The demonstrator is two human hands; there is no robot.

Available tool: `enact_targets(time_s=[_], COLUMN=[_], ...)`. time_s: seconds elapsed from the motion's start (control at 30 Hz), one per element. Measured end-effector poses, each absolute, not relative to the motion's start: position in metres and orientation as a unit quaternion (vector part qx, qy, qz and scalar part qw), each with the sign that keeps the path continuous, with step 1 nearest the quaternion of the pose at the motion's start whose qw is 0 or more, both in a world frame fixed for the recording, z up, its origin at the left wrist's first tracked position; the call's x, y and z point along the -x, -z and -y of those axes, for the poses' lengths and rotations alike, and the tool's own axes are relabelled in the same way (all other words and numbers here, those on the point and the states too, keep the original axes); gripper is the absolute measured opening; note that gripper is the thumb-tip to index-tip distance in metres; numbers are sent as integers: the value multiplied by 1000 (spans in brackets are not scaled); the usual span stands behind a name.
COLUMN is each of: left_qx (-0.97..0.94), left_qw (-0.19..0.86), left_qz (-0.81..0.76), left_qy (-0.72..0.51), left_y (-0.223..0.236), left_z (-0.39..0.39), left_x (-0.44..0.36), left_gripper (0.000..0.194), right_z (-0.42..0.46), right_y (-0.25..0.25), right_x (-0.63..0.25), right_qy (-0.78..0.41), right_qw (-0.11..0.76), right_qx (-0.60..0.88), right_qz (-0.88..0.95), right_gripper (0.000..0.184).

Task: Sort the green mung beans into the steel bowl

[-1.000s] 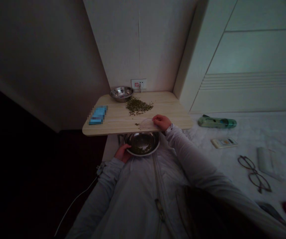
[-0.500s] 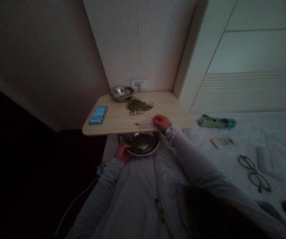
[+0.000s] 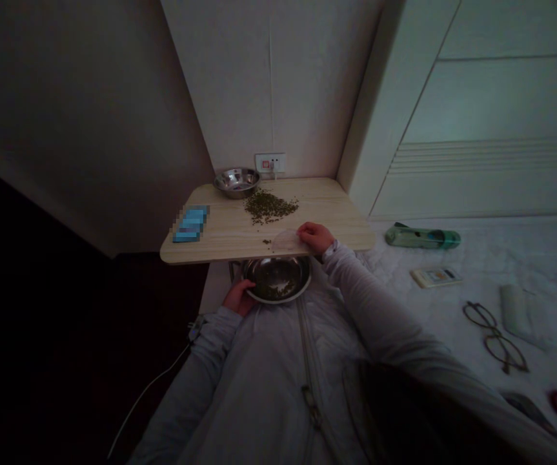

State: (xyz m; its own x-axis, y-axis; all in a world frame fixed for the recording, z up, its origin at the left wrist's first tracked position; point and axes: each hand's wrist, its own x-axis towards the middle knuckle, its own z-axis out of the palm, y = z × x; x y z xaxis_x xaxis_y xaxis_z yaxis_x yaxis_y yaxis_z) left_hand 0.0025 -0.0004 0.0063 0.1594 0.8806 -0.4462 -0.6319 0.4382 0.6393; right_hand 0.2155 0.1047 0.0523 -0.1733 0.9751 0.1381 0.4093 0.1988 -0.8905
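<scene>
My left hand (image 3: 239, 298) grips the left rim of a steel bowl (image 3: 278, 274), thumb over the edge. The bowl is just below the table's front edge, with small green grains in its bottom. Over the light wooden table (image 3: 215, 242), my right hand (image 3: 315, 237) pinches a thin, clear, rounded plastic piece (image 3: 285, 241) lying close to the tabletop; its exact kind is unclear. A few loose grains (image 3: 266, 242) lie just left of the plastic piece. Farther back a pile of green grains (image 3: 269, 206) is spread on the wood.
A second steel bowl (image 3: 237, 183) stands at the table's back left, and a blurred blue object (image 3: 191, 223) lies at its left side. On the white bed at right are a green bottle-like case (image 3: 422, 237), a phone (image 3: 435, 278) and eyeglasses (image 3: 496, 337). A white cable (image 3: 145, 389) hangs at left.
</scene>
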Motion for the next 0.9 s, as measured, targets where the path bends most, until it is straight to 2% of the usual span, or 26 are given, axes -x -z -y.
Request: enact_targets(time_s=[0.67,0.9], left_qx=[-151,-143], left_qw=[742,743], left_qz=[-413,-428], left_qy=[-506,-495], left_y=[-4,-9], left_z=[0,1], left_x=[-2,-2], left_gripper=[33,28], right_z=[-110,-110], right_y=[-45,-44], right_x=[-217,-217], right_qy=[-354,-351], right_qw=[365,369], right_qx=[518,518], right_qz=[688,687], right_gripper=[17,18])
